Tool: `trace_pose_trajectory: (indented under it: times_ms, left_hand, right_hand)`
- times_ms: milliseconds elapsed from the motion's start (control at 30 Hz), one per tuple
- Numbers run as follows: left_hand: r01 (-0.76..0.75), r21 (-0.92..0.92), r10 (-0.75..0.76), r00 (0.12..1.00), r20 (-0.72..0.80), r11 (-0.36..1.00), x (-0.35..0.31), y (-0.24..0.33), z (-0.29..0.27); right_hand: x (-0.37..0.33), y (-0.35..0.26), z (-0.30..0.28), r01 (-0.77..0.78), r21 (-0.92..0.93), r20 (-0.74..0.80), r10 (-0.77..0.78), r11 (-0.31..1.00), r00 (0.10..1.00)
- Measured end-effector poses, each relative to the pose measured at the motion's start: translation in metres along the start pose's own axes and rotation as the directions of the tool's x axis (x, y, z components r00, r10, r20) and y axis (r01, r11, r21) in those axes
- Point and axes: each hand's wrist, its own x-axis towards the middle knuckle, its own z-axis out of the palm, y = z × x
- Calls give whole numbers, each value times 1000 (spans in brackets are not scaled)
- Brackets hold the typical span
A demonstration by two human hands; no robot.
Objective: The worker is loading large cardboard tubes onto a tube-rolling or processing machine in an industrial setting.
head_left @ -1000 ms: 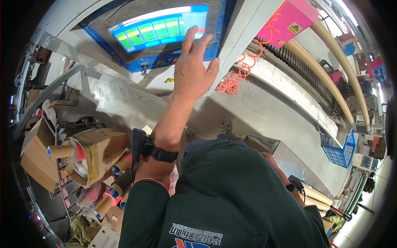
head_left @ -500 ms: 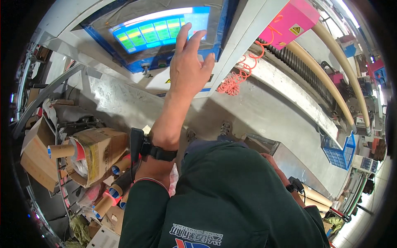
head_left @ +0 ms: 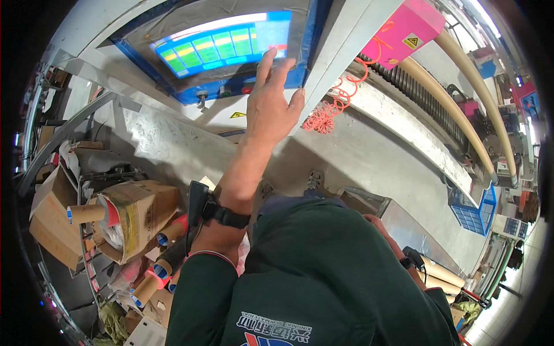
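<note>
My left hand point(head_left: 270, 109) is stretched out at the lower right corner of a lit touchscreen point(head_left: 213, 49) with green and yellow blocks. Its fingers are apart and hold nothing. The index fingertip is by a red patch on the screen; whether it touches the glass I cannot tell. Below the screen, on the blue-edged panel, sit a key switch point(head_left: 202, 97), a dark green button point(head_left: 225, 91) and a red button point(head_left: 247, 89) beside my wrist. My right hand point(head_left: 376, 221) is low beside my body, its fingers hidden behind my shirt.
Cardboard boxes point(head_left: 144, 213) and cardboard tubes point(head_left: 149, 286) crowd the lower left. To the right run a coiled red hose point(head_left: 323, 118), a pink machine box point(head_left: 412, 26), long tan rollers point(head_left: 450, 109) and a blue crate point(head_left: 476, 213). A metal box point(head_left: 404, 225) stands near my right arm.
My left hand has moved down and slightly right across the screen, from its upper right part to its lower right corner. The red button has come into view. My right hand stays put.
</note>
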Motion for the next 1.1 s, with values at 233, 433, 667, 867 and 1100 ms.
trace_pose_trajectory:
  times_ms: [233,433,667,867,1100]
  left_hand:
    - [63,16,-63,997,34,998,-3,-1,-9]
    - [79,-41,-81,996,-34,996,-15,-1,-31]
    - [157,8,-154,972,-178,988,-25,-24,-62]
    - [161,63,-142,963,-229,985,-25,-32,-78]
    - [178,96,-151,960,-236,979,-26,-36,-86]
  right_hand:
    - [-1,-11,-1,24,-69,-15,-25,997,1000]
    - [4,-7,-5,57,-111,-11,-58,992,998]
    - [-1,-36,0,31,-45,20,-31,999,999]
    - [1,-33,1,40,-36,-6,-40,999,999]
    - [6,-9,2,101,-71,40,-98,992,994]
